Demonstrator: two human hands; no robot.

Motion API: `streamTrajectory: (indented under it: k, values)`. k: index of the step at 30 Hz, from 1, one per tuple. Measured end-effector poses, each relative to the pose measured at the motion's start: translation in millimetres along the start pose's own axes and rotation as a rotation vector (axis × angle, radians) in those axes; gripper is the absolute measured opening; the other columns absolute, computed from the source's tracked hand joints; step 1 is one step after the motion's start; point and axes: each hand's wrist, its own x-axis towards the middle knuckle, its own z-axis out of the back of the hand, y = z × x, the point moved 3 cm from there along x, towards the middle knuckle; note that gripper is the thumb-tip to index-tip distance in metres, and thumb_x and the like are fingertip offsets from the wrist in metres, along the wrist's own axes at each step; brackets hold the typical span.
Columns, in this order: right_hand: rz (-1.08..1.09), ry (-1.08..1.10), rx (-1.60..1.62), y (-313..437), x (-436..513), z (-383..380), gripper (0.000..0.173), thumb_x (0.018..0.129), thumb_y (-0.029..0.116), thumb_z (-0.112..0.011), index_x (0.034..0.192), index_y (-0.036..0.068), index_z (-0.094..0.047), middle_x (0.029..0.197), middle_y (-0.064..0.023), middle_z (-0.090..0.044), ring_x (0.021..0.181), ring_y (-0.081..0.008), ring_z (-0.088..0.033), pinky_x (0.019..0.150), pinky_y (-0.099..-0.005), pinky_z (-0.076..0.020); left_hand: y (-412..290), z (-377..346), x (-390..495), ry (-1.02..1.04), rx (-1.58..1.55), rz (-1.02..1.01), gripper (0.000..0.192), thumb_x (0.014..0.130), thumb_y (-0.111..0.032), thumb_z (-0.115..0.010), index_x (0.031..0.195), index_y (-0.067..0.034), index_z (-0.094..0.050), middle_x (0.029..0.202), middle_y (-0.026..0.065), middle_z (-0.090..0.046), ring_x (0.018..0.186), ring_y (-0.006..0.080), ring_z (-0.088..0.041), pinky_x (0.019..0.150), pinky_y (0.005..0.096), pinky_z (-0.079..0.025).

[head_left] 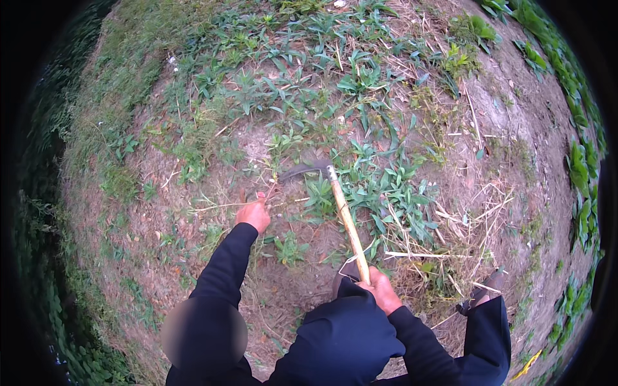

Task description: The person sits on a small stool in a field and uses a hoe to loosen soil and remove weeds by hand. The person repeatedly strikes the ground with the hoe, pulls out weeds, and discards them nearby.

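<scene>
My right hand (382, 292) is closed around the lower end of a sickle's pale wooden handle (348, 219). The handle slants up and away to a metal collar, where the curved dark blade (305, 169) bends off to the left, slightly blurred, low over the weeds. Ahead on the left, my left hand (254, 213) grips thin weed stems (271, 189) close to the blade's tip. How many stems are in the fist cannot be told. A leafy weed clump (319, 193) stands under the blade, and more low green weeds (396, 188) grow right of the handle.
Dry cut stalks (475, 227) lie heaped on the right, near my shoe (487, 289). My bent knee (345, 337) rises between my arms. Broad-leaved plants (582, 169) line the right edge. Dark foliage (43, 241) borders the left. A yellow strip (526, 365) lies at lower right.
</scene>
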Motion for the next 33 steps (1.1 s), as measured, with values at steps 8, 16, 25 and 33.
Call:
streamTrajectory:
  k: [8,16,25,33]
  values:
    - [-0.106,0.088,0.112,-2,-2,-8,0.014,0.102,0.011,-0.069,0.105,0.002,-0.058,0.074,-0.0037,-0.061,0.055,-0.0104,-0.059,0.049,-0.0308,-0.049,-9,-5,-7,-0.043,-0.01,-0.016,0.032,0.099,-0.028,-0.063,0.122,-0.01,-0.076,0.117,0.0221,-0.079,0.108,0.0426,-0.076,0.096,0.0545,-0.06]
    - [-0.102,0.092,0.039,31,-9,-14,0.015,0.103,0.012,-0.07,0.105,0.003,-0.057,0.072,-0.003,-0.06,0.053,-0.0118,-0.059,0.048,-0.0323,-0.0492,-10,-22,-13,-0.113,-0.125,0.069,0.037,0.097,-0.028,-0.066,0.13,-0.012,-0.074,0.12,0.0188,-0.079,0.112,0.0423,-0.076,0.099,0.0531,-0.06]
    - [-0.107,0.032,0.052,11,-15,-22,0.019,0.101,0.014,-0.075,0.101,0.001,-0.061,0.081,-0.0052,-0.062,0.078,-0.0111,-0.056,0.068,-0.0353,-0.0519,-12,-29,-15,-0.075,-0.146,0.167,0.037,0.099,-0.03,-0.064,0.131,-0.013,-0.073,0.121,0.0217,-0.078,0.112,0.0438,-0.075,0.1,0.0547,-0.059]
    - [-0.119,0.021,0.042,34,10,-22,0.021,0.096,0.013,-0.076,0.101,0.0,-0.06,0.078,-0.0058,-0.063,0.069,-0.0121,-0.059,0.062,-0.0352,-0.0525,-19,-42,-14,-0.089,-0.187,0.186,0.035,0.1,-0.028,-0.063,0.128,-0.01,-0.072,0.12,0.0237,-0.078,0.112,0.0454,-0.075,0.098,0.0565,-0.059]
